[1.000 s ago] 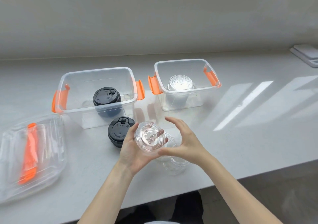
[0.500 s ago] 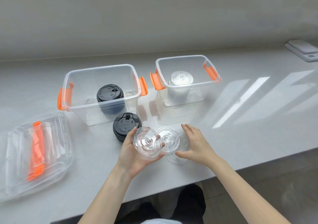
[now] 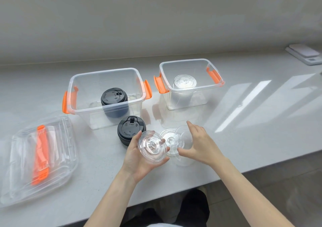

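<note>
A clear round plastic lid (image 3: pixel 152 145) is now held in the left hand (image 3: pixel 137 158) alone, with the thumb laid on its far rim and the fingertips curled up round its near and right edges. A second ago the right hand (image 3: pixel 200 144) was closed about it too. That hand has since been drawn away and lowered to the remaining stack of clear lids (image 3: pixel 169 136) on the pale grey counter (image 3: pixel 244 148). Its fingers are spread and gently arched about the stack, though contact cannot be told. One lid is thus judged separated and ready for the right-hand transparent orange-latched bin (image 3: pixel 205 96), where matching thin, glossy, concentrically ridged lids (image 3: pixel 184 82) are already stacked. Matte black domed lids (image 3: pixel 130 131) are stacked beside the left-hand transparent bin (image 3: pixel 94 117).
</note>
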`<action>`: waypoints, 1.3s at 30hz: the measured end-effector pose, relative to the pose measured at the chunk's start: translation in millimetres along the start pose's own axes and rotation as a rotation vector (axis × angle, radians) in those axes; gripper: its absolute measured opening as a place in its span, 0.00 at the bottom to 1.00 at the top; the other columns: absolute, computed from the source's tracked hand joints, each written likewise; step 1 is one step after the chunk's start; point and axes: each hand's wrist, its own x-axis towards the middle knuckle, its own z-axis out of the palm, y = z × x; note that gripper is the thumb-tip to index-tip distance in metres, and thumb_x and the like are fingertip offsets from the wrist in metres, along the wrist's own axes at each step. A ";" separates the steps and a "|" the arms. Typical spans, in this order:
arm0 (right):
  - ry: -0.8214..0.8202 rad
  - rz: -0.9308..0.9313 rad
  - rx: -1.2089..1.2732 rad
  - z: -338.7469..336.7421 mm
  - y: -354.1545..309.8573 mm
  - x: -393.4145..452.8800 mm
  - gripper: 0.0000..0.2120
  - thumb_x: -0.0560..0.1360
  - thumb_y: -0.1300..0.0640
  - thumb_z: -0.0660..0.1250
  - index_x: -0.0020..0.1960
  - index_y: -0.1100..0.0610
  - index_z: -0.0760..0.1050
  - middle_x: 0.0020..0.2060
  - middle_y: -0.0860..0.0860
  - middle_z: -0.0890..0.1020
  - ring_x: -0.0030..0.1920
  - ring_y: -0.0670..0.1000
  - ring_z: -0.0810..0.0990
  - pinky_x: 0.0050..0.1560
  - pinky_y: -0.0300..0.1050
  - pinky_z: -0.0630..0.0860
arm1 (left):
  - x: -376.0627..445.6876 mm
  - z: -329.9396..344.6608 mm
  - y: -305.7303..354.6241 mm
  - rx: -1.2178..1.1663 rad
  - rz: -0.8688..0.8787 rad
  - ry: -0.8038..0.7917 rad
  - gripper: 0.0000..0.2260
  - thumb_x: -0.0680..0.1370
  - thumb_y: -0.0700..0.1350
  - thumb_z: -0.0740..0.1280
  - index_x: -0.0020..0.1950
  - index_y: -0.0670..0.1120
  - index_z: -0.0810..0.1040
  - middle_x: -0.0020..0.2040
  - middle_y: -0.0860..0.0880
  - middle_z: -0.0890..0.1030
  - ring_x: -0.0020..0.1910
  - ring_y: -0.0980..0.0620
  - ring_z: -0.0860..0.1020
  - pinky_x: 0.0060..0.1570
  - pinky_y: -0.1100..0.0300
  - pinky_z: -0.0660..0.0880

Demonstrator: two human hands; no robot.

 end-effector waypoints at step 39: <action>-0.128 -0.213 0.412 -14.8 -43.0 -2.5 0.50 0.60 0.51 0.78 0.74 0.49 0.52 0.69 0.47 0.65 0.70 0.45 0.62 0.68 0.37 0.59 | -2.1 8.4 -9.7 -0.078 0.074 -0.015 0.24 0.71 0.60 0.61 0.59 0.46 0.77 0.63 0.40 0.74 0.58 0.38 0.76 0.62 0.41 0.67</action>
